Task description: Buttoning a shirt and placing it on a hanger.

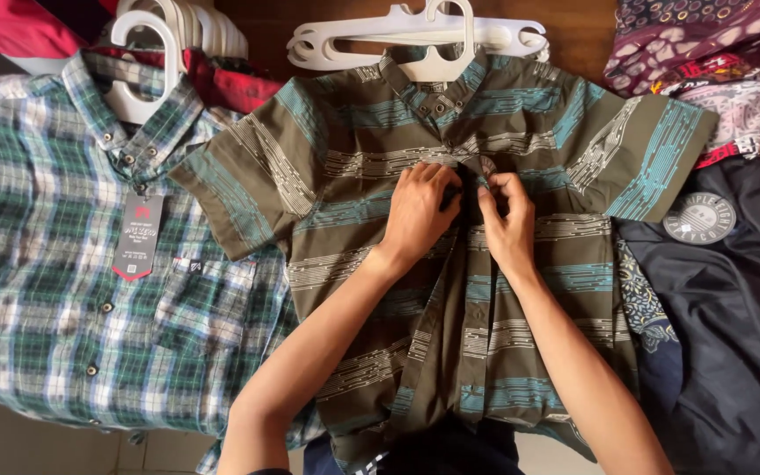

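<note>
Here, the olive-and-teal striped shirt (450, 237) lies flat, placket running toward the wearer. Left hand (420, 211) and right hand (507, 220) meet mid-chest, fingers (496, 186) pinched narrow on the placket edges; both equally near.

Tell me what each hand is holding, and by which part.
Both the left hand and right hand pinch the olive striped shirt at its button placket, mid-chest.

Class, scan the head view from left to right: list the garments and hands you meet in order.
Green plaid shirt → left hand → right hand, both on the olive striped shirt placket → dark garment with a round patch.
</note>
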